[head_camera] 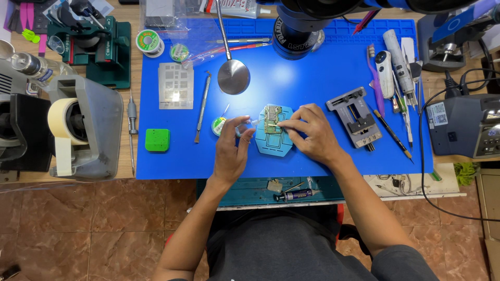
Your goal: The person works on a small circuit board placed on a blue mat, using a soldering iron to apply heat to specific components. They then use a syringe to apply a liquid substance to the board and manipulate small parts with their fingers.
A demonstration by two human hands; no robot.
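Circuit board (272,118): seated on a light-blue holder plate (274,143), near the middle of the blue mat (312,78) on the desk (136,57).
Left hand (230,151): fingers pinched together on a small tool, its tip aimed at the board's left edge; what kind of tool cannot be told.
Right hand (311,132): fingers closed on a thin tool whose tip is pressed to the board.
Solder spool (218,126): just left of the plate, partly hidden by the left hand.
Metal vise (357,117): just beside the right hand.
Green block (157,139): well apart, at the mat's left.
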